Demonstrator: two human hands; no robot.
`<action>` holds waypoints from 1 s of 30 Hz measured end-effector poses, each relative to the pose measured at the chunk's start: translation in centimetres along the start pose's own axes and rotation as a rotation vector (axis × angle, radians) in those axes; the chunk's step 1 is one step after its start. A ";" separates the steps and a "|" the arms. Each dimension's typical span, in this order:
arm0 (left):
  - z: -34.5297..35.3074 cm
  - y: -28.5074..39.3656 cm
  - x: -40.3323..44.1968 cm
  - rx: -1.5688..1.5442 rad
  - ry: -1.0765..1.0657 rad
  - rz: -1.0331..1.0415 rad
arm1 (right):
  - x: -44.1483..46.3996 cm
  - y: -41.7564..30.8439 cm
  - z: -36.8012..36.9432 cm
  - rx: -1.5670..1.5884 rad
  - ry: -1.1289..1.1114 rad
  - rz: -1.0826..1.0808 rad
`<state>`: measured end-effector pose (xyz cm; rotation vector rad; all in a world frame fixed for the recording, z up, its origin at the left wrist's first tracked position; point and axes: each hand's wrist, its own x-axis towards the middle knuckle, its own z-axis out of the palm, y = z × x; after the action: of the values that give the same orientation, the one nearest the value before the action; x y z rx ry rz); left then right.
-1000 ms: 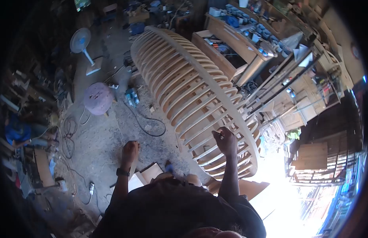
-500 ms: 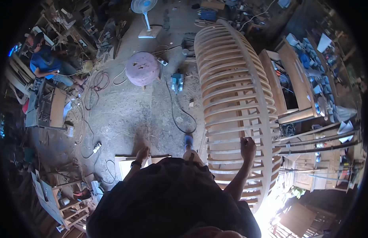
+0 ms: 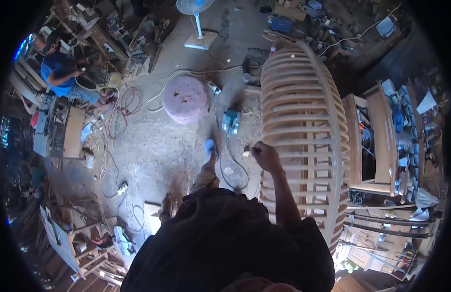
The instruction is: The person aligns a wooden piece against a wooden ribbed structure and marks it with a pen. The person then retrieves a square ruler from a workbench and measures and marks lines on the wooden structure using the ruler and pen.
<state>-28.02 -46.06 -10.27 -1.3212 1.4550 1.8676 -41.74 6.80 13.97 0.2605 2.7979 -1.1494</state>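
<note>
My right hand [image 3: 265, 156] is raised at the near left edge of a long ribbed wooden frame [image 3: 303, 117], its fingers curled; what they hold, if anything, is too small to name. Low beside my body, my left hand [image 3: 166, 207] hangs partly hidden by my dark shirt, and its fingers are not clear. A teal power tool [image 3: 230, 121] lies on the floor ahead of my right hand, with a dark cord looping back from it. Left of the tool stands a round pinkish stool [image 3: 185, 99].
A white fan [image 3: 198, 29] stands ahead. At the left a person in a blue shirt [image 3: 60, 73] sits near a wooden box [image 3: 73, 132]. Cables lie across the floor. An open wooden cabinet [image 3: 383, 141] stands beyond the ribbed frame.
The view has swung round, and the ribbed frame now runs nearly straight ahead on my right. A foot in a blue shoe has come forward. My right hand has moved left from over the ribs.
</note>
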 end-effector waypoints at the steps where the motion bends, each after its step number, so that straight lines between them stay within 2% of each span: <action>1: 0.5 0.5 1.8 0.037 0.003 -0.023 | 3.6 1.3 2.1 0.113 -0.067 0.011; 4: 2.6 5.1 6.2 0.193 0.003 -0.057 | 11.9 6.8 8.0 -0.051 -0.118 0.085; 6: 4.5 10.3 8.7 0.200 -0.006 -0.057 | 14.4 11.0 10.9 -0.144 -0.121 0.302; 8: 6.1 15.8 11.6 0.156 -0.022 -0.046 | 17.6 17.5 13.9 -0.248 -0.313 0.338; 10: 8.3 22.5 15.6 0.052 -0.062 0.030 | 18.1 22.3 15.8 0.138 -0.083 0.418; 12: 11.0 29.7 19.1 0.037 -0.074 0.140 | 19.1 20.1 12.9 0.180 0.056 0.584; 14: 15.0 38.1 20.4 0.106 -0.055 0.294 | 20.5 21.7 13.3 0.325 0.157 0.747; 15: 17.2 42.0 20.4 0.161 -0.048 0.343 | 21.2 29.0 17.5 0.504 0.193 0.806; 16: 19.1 45.5 20.7 0.210 -0.040 0.395 | 22.1 30.8 18.2 0.484 0.153 0.825; 17: 21.2 48.5 20.6 0.211 -0.064 0.479 | 22.6 28.5 16.0 0.387 0.071 0.703; 18: 23.4 51.0 20.3 0.239 -0.059 0.520 | 23.9 33.0 18.8 0.235 0.097 0.709; 19: 25.2 52.7 21.5 0.226 -0.058 0.549 | 25.5 29.9 16.6 0.319 -0.007 0.840; 20: 26.7 54.1 22.3 0.215 -0.056 0.576 | 27.5 35.4 20.3 0.229 0.079 0.791; 22: 29.8 55.4 23.8 0.193 -0.078 0.539 | 32.9 30.8 17.3 0.151 0.049 0.839; 24: 31.4 54.0 28.0 0.119 -0.111 0.448 | 39.0 28.2 14.7 0.331 0.039 0.752; 25: 31.5 52.6 29.4 0.210 -0.170 0.457 | 42.5 25.5 12.4 0.157 0.099 0.670; 26: 31.8 50.6 31.9 0.191 -0.157 0.433 | 45.5 28.1 13.9 0.298 0.034 0.810; 27: 34.2 50.7 33.0 0.246 -0.153 0.370 | 48.9 29.6 14.1 0.126 0.056 0.631; 28: 36.5 51.6 33.3 0.307 -0.130 0.285 | 53.4 30.8 13.6 -0.126 -0.190 0.684; 30: 42.5 54.6 33.5 0.400 -0.087 0.139 | 62.3 30.5 9.8 -0.037 -0.192 0.731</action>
<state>-103.93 -34.17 -11.91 -0.9587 1.7947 1.5784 -96.40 28.56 -24.02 1.0009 2.2255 -0.8719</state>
